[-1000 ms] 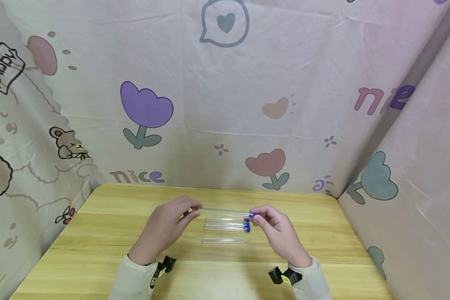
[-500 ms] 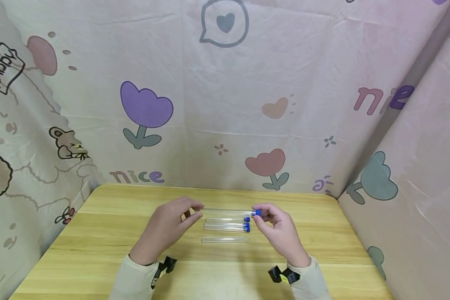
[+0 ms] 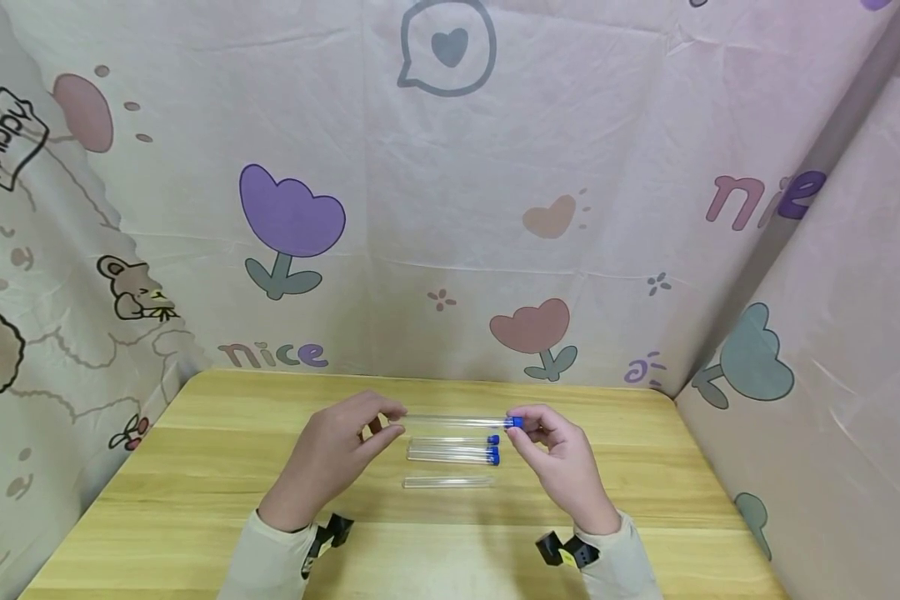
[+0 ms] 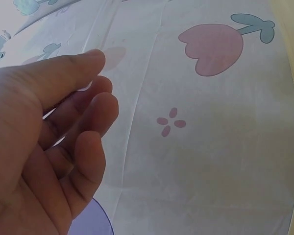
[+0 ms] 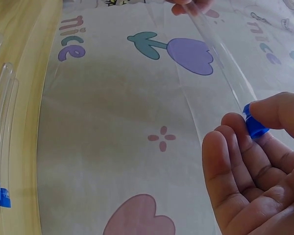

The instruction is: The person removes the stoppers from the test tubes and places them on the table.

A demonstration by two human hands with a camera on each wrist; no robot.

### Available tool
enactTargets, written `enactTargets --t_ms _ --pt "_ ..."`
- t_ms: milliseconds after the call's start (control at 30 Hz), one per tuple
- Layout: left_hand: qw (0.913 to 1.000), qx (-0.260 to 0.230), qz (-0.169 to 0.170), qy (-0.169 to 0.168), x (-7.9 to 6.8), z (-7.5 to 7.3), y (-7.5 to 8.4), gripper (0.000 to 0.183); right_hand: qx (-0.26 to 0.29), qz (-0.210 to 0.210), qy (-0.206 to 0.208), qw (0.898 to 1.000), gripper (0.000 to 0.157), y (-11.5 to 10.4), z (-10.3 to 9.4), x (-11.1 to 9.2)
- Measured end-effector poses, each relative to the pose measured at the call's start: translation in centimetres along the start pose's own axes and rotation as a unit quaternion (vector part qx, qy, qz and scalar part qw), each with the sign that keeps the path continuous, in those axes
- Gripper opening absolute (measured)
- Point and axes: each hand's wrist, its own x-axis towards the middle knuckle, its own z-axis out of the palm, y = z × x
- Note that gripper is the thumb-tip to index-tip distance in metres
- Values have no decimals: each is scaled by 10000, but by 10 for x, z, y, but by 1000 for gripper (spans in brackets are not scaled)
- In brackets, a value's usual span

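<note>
A clear test tube [image 3: 457, 422] with a blue cap [image 5: 255, 122] is held level between both hands in the head view. My left hand [image 3: 341, 454] pinches its closed left end between thumb and fingertips; in the left wrist view the left hand [image 4: 59, 127] hides most of that end. At the other end, my right hand [image 3: 562, 458] pinches the blue cap between thumb and fingers, as the right wrist view confirms. Just nearer to me, several capped tubes [image 3: 450, 455] lie side by side on the table, caps to the right. One tube without a visible cap [image 3: 447, 482] lies closer still.
A light wooden table [image 3: 195, 500] bears the tubes. Printed fabric [image 3: 420, 208] with flowers and words hangs behind the table and at both sides. Black wrist cameras [image 3: 337, 529] sit on the sleeves.
The right hand's fingers have shifted on the cap, which now shows more fully. The tube's capped end has moved slightly right and up in the head view. The left hand has barely moved.
</note>
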Motion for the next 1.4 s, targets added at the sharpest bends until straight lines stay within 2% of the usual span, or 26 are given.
enactTargets --t_ms 267,800,1400 --pt "9997 -54 188 117 0 0 0 17 -89 -76 73 9999 14 1 0 -1" --pt "9991 18 336 263 1 -1 1 18 -381 -221 175 9989 12 -1 1 -1" --pt "9994 -32 261 242 0 -2 1 17 -232 -482 122 9985 15 -1 1 -1"
